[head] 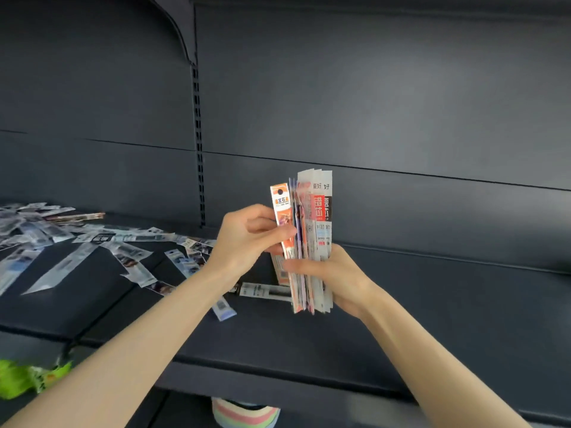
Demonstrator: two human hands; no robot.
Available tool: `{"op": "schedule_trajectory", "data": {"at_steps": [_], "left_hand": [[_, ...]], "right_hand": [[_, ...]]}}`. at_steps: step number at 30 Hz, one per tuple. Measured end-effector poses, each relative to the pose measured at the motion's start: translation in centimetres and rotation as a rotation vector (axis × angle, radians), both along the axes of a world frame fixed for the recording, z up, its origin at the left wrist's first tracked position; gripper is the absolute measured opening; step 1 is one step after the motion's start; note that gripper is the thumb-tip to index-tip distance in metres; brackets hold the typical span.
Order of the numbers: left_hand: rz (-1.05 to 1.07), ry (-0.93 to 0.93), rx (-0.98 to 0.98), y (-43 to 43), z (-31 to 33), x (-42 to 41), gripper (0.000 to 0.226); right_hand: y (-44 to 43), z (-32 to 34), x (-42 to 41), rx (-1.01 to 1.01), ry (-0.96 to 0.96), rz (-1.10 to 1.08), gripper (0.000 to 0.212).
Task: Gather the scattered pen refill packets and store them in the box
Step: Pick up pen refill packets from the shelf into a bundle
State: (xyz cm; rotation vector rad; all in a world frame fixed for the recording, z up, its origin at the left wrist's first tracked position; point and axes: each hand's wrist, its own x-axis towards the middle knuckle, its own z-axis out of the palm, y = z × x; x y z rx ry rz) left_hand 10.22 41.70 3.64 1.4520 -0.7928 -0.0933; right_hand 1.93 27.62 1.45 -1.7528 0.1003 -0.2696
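An upright bundle of pen refill packets (315,217) stands above the dark shelf (432,304), gripped low down by my right hand (336,279). My left hand (244,239) pinches an orange packet (281,208) against the bundle's left side. Several loose packets (129,254) lie scattered across the shelf to the left. One more packet (262,290) lies flat just under my hands. A pale blue one (224,310) rests near the shelf's front edge. No box is in view.
A dark back panel (370,103) with a slotted upright (199,143) rises behind the shelf. Below the shelf's front edge sit a green package (18,378) at the left and a pastel striped item (244,412) at the bottom middle.
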Motion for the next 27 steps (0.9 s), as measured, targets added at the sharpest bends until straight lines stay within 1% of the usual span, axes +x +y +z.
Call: {"op": "schedule_trajectory", "data": {"at_steps": [2,3,5,7,9,11,12,14,15,17,19,22,25,27], "left_hand": [[-0.082,-0.027,0.073,0.2,-0.3,2.6,0.023],[-0.109,-0.053,0.147,0.4,-0.6,3.6,0.026],[-0.212,-0.13,0.372,0.7,-1.5,6.6,0.031],[-0.321,-0.226,0.645,0.7,-2.5,8.5,0.04],[-0.397,-0.372,0.881,0.3,-3.4,9.7,0.06],[-0.411,-0.53,0.991,-0.8,-4.0,10.3,0.078],[-0.388,-0.591,1.022,-1.6,-4.1,10.4,0.078],[-0.308,-0.683,1.064,-3.1,-4.2,10.6,0.068],[-0.284,-0.699,1.081,-3.7,-4.3,10.7,0.061],[-0.276,-0.665,1.074,-4.6,-4.8,10.9,0.046],[-0.247,-0.601,0.966,-5.1,-5.5,10.9,0.037],[-0.135,-0.547,0.803,-5.4,-6.3,10.8,0.028],[-0.069,-0.462,0.734,-5.6,-6.7,11.1,0.02],[-0.059,-0.394,0.696,-5.8,-6.7,11.5,0.024]], "right_hand": [[-0.1,0.1,1.4,-0.02,0.011,-0.044,0.035],[-0.3,0.1,1.6,-0.019,0.022,-0.072,0.028],[-0.6,-0.1,2.6,-0.001,0.039,-0.157,0.011],[-1.2,-0.1,2.9,0.013,0.061,-0.211,0.01],[-1.8,0.0,3.2,0.012,0.09,-0.252,0.007],[-2.2,0.0,3.6,-0.017,0.136,-0.292,0.007],[-2.5,0.0,3.9,-0.032,0.157,-0.313,0.007],[-2.9,0.0,4.5,-0.052,0.186,-0.345,0.007],[-3.2,-0.1,4.8,-0.053,0.192,-0.359,0.007],[-3.7,-0.2,5.4,-0.056,0.193,-0.388,0.01],[-4.2,-0.3,5.9,-0.059,0.2,-0.408,0.014],[-4.7,-0.3,6.7,-0.049,0.209,-0.41,0.015],[-4.7,-0.8,7.3,0.002,0.182,-0.402,0.016],[-4.6,-1.2,7.4,0.035,0.167,-0.392,0.017]]}}
